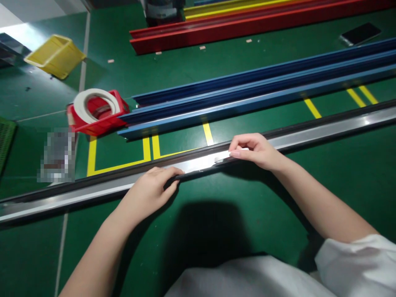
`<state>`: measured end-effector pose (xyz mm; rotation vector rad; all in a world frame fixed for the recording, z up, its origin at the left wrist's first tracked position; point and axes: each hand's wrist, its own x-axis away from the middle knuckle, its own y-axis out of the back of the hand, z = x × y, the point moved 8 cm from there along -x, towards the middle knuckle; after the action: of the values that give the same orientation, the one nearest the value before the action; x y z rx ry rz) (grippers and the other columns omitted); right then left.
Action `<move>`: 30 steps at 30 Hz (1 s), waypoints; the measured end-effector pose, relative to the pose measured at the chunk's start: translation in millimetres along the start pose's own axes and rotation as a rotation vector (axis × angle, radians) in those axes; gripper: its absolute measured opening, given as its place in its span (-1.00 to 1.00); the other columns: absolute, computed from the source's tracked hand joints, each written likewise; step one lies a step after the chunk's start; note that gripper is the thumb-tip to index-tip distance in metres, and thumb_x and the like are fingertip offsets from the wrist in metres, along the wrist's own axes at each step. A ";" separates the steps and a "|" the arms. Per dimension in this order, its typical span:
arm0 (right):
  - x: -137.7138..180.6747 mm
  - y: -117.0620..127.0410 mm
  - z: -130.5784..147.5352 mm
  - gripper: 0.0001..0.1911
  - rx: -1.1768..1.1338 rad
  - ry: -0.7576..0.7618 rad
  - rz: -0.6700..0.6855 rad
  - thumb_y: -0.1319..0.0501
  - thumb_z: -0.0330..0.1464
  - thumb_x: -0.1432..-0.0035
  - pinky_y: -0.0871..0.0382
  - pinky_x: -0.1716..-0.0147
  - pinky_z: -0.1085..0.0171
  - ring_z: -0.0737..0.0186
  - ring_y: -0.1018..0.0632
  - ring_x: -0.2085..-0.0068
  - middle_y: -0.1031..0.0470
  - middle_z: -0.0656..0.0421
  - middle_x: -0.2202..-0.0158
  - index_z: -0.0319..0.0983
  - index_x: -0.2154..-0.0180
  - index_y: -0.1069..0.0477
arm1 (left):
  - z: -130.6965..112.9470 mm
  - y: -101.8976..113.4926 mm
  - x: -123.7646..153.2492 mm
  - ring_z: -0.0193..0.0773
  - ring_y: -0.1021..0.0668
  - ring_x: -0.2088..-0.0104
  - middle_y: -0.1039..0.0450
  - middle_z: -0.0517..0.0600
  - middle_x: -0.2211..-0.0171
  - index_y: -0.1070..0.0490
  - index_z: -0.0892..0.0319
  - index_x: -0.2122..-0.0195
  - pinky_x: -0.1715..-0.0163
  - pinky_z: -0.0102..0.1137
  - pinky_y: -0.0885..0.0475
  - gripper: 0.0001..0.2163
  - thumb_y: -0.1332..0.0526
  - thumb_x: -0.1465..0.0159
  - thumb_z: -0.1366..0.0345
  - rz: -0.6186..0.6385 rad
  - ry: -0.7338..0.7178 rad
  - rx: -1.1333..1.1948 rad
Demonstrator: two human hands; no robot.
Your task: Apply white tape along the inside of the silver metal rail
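Observation:
A long silver and black metal rail (324, 132) lies across the green floor in front of me. My left hand (153, 189) rests on its near edge, fingers curled over the rail and pressing down. My right hand (255, 150) is closed in a pinch on a strip of white tape (222, 156) that lies along the rail's top face. The stretch of tape between my two hands looks pale and slightly lifted at its right end.
Behind the rail lie several blue rails (247, 95), and farther back red and yellow ones (247, 24). A red bin (102, 123) holds a big roll of white tape (94, 103). A yellow bin (55, 55) stands far left, a phone (360, 34) far right.

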<state>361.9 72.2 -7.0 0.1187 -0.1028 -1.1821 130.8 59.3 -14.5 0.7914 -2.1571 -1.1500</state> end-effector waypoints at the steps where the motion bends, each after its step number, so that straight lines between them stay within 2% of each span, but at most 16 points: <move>1: -0.3 0.5 -0.2 -0.77 0.003 -0.004 -0.015 -0.29 -0.27 -0.11 -0.04 0.50 0.37 0.44 -0.27 0.51 -0.32 0.25 0.54 -0.32 0.44 -0.44 | -2.2 -0.6 -1.1 -0.21 -0.51 0.16 -0.51 -0.03 0.14 -0.38 0.08 0.05 0.12 -0.34 -0.39 -0.78 -0.05 -0.34 0.21 0.000 -0.002 0.007; 10: -0.9 1.6 -2.7 -0.72 -0.006 -0.051 -0.070 -0.33 -0.24 -0.05 -0.06 0.52 0.38 0.44 -0.28 0.53 -0.33 0.26 0.57 -0.31 0.49 -0.39 | -12.1 -5.1 -6.9 -0.22 -0.51 0.10 -0.48 -0.04 0.07 -0.35 0.07 0.01 0.07 -0.33 -0.38 -0.77 -0.04 -0.36 0.21 -0.017 0.007 0.073; 17: -2.2 1.7 -3.9 -0.69 0.022 -0.071 -0.127 -0.33 -0.20 -0.04 -0.08 0.52 0.38 0.43 -0.30 0.54 -0.34 0.25 0.59 -0.31 0.49 -0.39 | -19.2 -8.7 -11.8 -0.19 -0.51 0.17 -0.50 -0.02 0.12 -0.33 0.08 0.02 0.16 -0.32 -0.38 -0.76 -0.01 -0.36 0.21 -0.030 -0.011 -0.006; 30: -1.9 -0.9 -1.9 -0.72 0.016 -0.056 -0.086 -0.34 -0.24 -0.03 -0.05 0.53 0.39 0.45 -0.28 0.54 -0.32 0.27 0.58 -0.32 0.48 -0.40 | -27.8 -12.7 -15.8 -0.21 -0.50 0.28 -0.51 -0.04 0.21 -0.32 0.07 0.01 0.25 -0.36 -0.34 -0.77 0.00 -0.36 0.23 -0.050 -0.045 -0.119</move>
<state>360.7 73.7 -9.0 0.1046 -0.1581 -1.2709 164.0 50.2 -15.4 0.7777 -2.0939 -1.3202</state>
